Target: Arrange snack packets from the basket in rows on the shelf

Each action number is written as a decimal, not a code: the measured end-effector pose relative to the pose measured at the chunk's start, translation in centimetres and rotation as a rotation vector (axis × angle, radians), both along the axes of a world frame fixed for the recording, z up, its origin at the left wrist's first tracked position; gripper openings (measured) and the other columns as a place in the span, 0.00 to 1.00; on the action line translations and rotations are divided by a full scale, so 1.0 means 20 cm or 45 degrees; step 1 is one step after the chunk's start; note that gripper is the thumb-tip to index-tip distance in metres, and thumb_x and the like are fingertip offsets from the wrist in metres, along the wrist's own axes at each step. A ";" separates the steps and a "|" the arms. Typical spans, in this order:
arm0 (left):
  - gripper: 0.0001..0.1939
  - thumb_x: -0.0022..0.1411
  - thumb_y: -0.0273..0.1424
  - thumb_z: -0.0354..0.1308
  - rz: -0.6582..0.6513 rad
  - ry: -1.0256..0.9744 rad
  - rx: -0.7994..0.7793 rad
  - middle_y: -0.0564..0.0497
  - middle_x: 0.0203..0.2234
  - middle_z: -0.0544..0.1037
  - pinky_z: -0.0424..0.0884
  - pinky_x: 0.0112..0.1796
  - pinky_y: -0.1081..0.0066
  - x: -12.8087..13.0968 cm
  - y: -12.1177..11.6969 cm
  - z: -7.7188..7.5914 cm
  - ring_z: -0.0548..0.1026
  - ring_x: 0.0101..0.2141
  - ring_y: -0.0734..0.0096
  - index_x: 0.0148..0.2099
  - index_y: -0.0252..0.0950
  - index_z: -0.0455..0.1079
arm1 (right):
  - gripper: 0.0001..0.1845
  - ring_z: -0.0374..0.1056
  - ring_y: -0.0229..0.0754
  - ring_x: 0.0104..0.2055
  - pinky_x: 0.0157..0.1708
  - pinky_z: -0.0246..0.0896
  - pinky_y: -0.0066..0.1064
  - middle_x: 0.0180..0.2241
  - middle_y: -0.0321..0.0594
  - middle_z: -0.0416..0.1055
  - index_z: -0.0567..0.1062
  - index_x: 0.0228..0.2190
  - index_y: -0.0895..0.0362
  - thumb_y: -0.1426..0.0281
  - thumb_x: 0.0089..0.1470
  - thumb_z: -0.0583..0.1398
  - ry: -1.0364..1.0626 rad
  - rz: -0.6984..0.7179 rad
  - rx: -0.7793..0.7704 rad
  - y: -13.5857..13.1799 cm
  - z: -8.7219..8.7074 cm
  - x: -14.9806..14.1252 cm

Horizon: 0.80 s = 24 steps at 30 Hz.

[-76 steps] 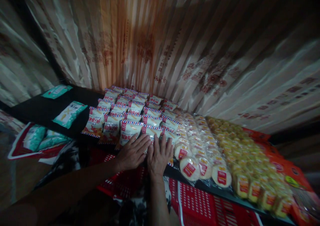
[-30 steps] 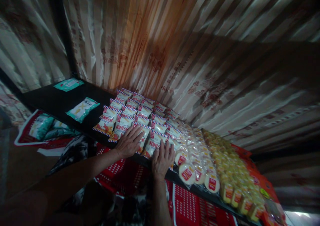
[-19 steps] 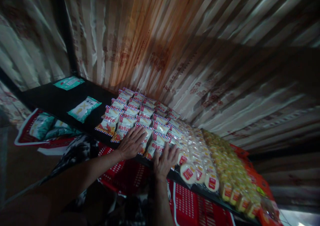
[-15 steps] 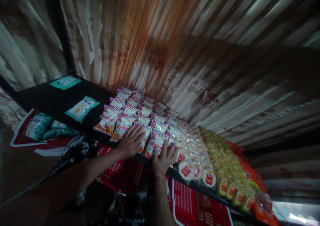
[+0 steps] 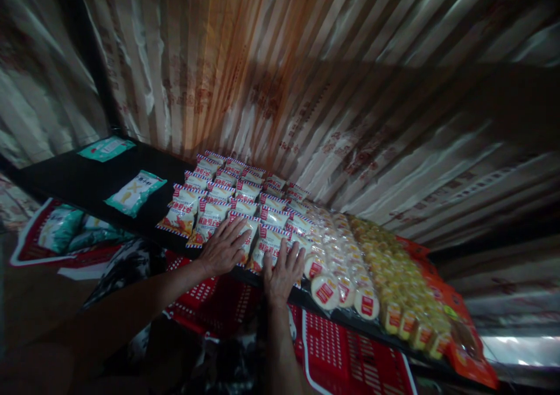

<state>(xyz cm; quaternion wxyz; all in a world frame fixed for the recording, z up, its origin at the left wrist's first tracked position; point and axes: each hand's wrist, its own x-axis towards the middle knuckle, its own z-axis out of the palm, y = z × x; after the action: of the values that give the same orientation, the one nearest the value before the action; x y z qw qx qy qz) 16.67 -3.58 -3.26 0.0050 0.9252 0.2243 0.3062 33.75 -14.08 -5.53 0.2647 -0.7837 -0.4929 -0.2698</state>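
Rows of white snack bags (image 5: 178, 213) with striped edges and red lettering stand on a black shelf (image 5: 83, 176). My left hand (image 5: 224, 248) lies spread over the front bags, its fingers touching them and holding nothing. Farther right, my right hand (image 5: 283, 272) rests with fingers apart on the lower part of a front snack bag (image 5: 268, 240). Both palms partly hide the bags beneath them. Close to the right hand are round white packaged cakes (image 5: 325, 292) with red labels.
Two teal packets (image 5: 135, 192) lie at the shelf's left end. Yellow packaged snacks (image 5: 391, 316) and orange bags (image 5: 470, 354) fill its right part. Below are red baskets (image 5: 336, 348), one holding teal packets (image 5: 61, 229). A pleated printed sheet (image 5: 271, 62) hangs behind.
The view has shifted slightly, so the shelf's left part appears farther left. Both hands stay on the front bags, with little visible movement against them.
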 end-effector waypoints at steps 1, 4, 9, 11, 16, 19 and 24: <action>0.25 0.64 0.32 0.46 0.003 0.003 -0.002 0.40 0.63 0.53 0.47 0.59 0.49 0.00 0.00 0.00 0.44 0.64 0.54 0.62 0.32 0.54 | 0.31 0.36 0.60 0.65 0.53 0.44 0.61 0.63 0.53 0.45 0.56 0.59 0.56 0.55 0.58 0.49 0.000 -0.001 0.004 0.00 0.00 0.00; 0.26 0.64 0.32 0.46 0.006 -0.003 0.004 0.40 0.63 0.53 0.47 0.59 0.49 0.00 0.00 -0.01 0.45 0.63 0.55 0.62 0.33 0.53 | 0.31 0.37 0.60 0.64 0.53 0.45 0.61 0.63 0.54 0.46 0.57 0.59 0.56 0.56 0.58 0.50 -0.009 0.007 0.033 0.00 0.00 0.00; 0.25 0.64 0.33 0.45 -0.001 -0.046 0.041 0.41 0.62 0.54 0.47 0.60 0.50 -0.01 -0.01 -0.02 0.45 0.63 0.57 0.62 0.33 0.53 | 0.32 0.38 0.60 0.64 0.53 0.44 0.61 0.62 0.54 0.47 0.54 0.60 0.56 0.56 0.58 0.50 -0.041 0.063 0.096 -0.02 0.02 0.00; 0.26 0.64 0.33 0.45 0.004 -0.056 0.050 0.41 0.62 0.55 0.47 0.60 0.51 -0.01 -0.01 -0.02 0.45 0.63 0.57 0.63 0.32 0.52 | 0.33 0.39 0.60 0.64 0.53 0.45 0.61 0.62 0.53 0.46 0.53 0.61 0.55 0.55 0.58 0.51 -0.063 0.075 0.118 -0.02 0.02 0.00; 0.26 0.64 0.32 0.44 0.011 -0.077 0.085 0.40 0.62 0.55 0.49 0.59 0.51 -0.02 -0.01 -0.01 0.46 0.63 0.57 0.63 0.30 0.52 | 0.33 0.40 0.61 0.64 0.53 0.46 0.60 0.63 0.53 0.44 0.51 0.61 0.55 0.56 0.58 0.51 -0.125 0.106 0.133 -0.03 0.04 -0.02; 0.25 0.64 0.32 0.44 0.006 -0.101 0.128 0.39 0.61 0.57 0.51 0.59 0.52 -0.03 -0.02 0.00 0.47 0.63 0.56 0.62 0.28 0.54 | 0.34 0.40 0.60 0.64 0.54 0.46 0.59 0.63 0.54 0.45 0.51 0.61 0.56 0.57 0.58 0.51 -0.165 0.147 0.128 -0.03 0.06 -0.04; 0.23 0.64 0.30 0.43 0.026 -0.202 0.198 0.40 0.59 0.61 0.52 0.58 0.53 -0.06 -0.03 -0.01 0.49 0.63 0.58 0.60 0.28 0.57 | 0.33 0.41 0.60 0.64 0.53 0.48 0.59 0.63 0.54 0.46 0.50 0.61 0.56 0.59 0.58 0.51 -0.175 0.185 0.121 -0.06 0.08 -0.11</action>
<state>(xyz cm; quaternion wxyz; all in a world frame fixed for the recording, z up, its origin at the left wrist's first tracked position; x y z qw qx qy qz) 15.42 -4.10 -3.54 -0.0521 0.8933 0.2081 0.3949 31.59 -15.34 -3.91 0.2859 -0.7122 -0.5521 -0.3260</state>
